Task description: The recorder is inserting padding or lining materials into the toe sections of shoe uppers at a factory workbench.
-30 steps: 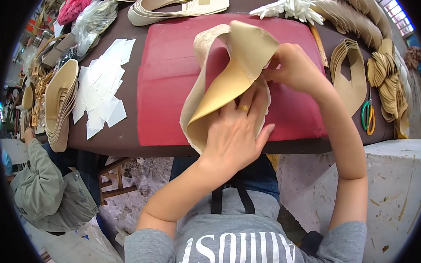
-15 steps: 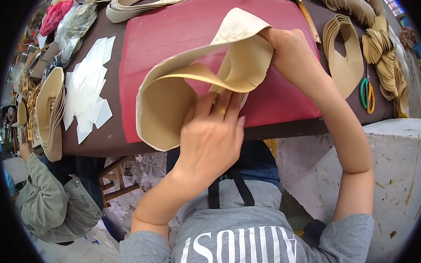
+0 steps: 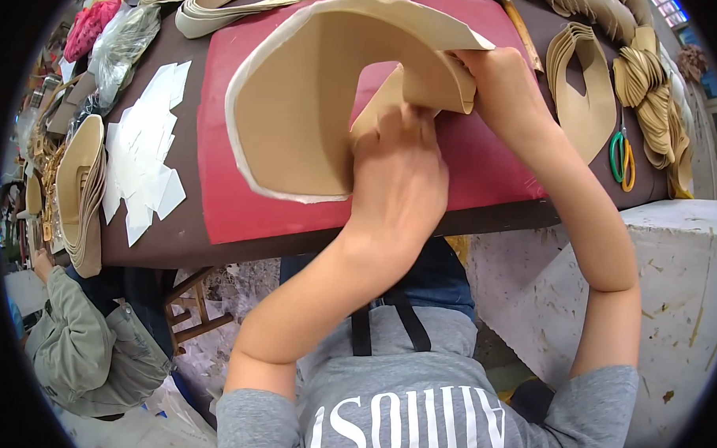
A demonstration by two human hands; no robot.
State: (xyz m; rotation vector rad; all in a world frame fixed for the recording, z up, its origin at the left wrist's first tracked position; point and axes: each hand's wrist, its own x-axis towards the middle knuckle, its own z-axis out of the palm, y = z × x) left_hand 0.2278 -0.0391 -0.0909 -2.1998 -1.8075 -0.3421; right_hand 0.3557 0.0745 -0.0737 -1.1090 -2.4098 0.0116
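Observation:
A curved shoe upper (image 3: 292, 103), tan inside with a pale outer face and a rough white edge, is held up over the red mat (image 3: 487, 165). Its wide rounded part opens toward me on the left. My right hand (image 3: 494, 75) is closed on the narrow right end, with the thumb side at the edge. My left hand (image 3: 400, 166) bends its fingers around the inner strip by the central gap. Those fingertips are slightly blurred and partly hidden behind the material.
White cut sheets (image 3: 148, 149) lie left of the mat, beside stacked tan pieces (image 3: 83, 195). More stacked uppers (image 3: 588, 90) and green-and-orange-handled scissors (image 3: 622, 160) are at right. A wooden-handled tool (image 3: 525, 36) lies at the back. Another person's sleeve (image 3: 74, 332) shows at lower left.
The shoe upper has tilted, its wide part rising and turning its tan inside toward me. My left hand has moved up and right along the inner edge; my right hand keeps its hold.

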